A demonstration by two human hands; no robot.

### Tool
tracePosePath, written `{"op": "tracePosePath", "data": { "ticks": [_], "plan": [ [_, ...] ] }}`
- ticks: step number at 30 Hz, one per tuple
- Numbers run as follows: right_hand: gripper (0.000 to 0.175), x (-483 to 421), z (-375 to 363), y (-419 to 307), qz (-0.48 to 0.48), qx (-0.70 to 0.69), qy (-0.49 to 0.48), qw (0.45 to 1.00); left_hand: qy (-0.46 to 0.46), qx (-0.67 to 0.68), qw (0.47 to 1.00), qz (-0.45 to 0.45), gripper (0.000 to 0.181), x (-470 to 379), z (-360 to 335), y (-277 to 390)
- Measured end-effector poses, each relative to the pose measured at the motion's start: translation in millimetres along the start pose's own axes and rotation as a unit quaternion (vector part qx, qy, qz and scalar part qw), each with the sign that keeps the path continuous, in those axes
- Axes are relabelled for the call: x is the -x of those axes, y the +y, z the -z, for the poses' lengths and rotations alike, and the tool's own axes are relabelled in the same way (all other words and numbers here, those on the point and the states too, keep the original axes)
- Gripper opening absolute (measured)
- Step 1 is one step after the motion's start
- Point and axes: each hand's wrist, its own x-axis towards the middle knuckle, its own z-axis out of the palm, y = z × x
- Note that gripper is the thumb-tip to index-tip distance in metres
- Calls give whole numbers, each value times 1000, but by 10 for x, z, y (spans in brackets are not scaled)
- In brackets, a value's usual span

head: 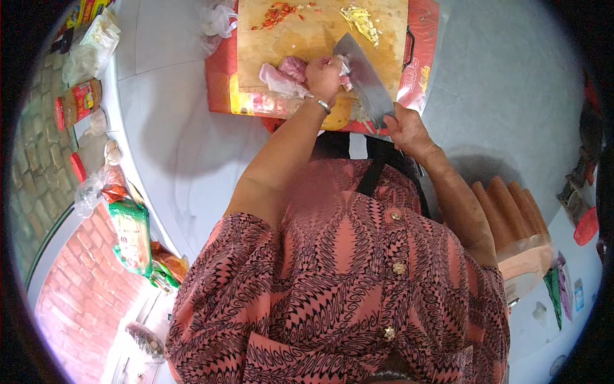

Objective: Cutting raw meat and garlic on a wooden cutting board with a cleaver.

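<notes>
My left hand (324,79), with a bracelet at its wrist, rests on raw meat (292,68) near the front edge of a wooden cutting board (307,43). A pale, fatty piece of meat (282,81) lies left of the hand, and a small end shows on its right. My right hand (407,128) grips the handle end of a broad cleaver (367,81). The blade slants up and left, close beside the fingers of my left hand. Chopped red pepper (278,15) lies at the board's upper left, and pale yellow strips (362,23) at its upper right.
The board stands on a red printed surface (220,77), with a black handle (409,47) at its right. A clear plastic bag (220,21) is at the left. Farther left, a jar (79,103) and a green packet (130,235) stand along a ledge. A ribbed brown object (511,216) is at right.
</notes>
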Motion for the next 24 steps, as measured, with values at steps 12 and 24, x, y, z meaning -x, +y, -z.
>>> {"op": "tracePosePath", "data": {
  "ticks": [12, 24],
  "plan": [
    [18, 9, -72, 37, -6, 24, 31, 999, 35, -145, 989, -20, 17, 112, 17, 110],
    [18, -151, -232, -60, 76, 114, 54, 989, 10, -148, 988, -37, 11, -18, 136, -132]
  ]
}}
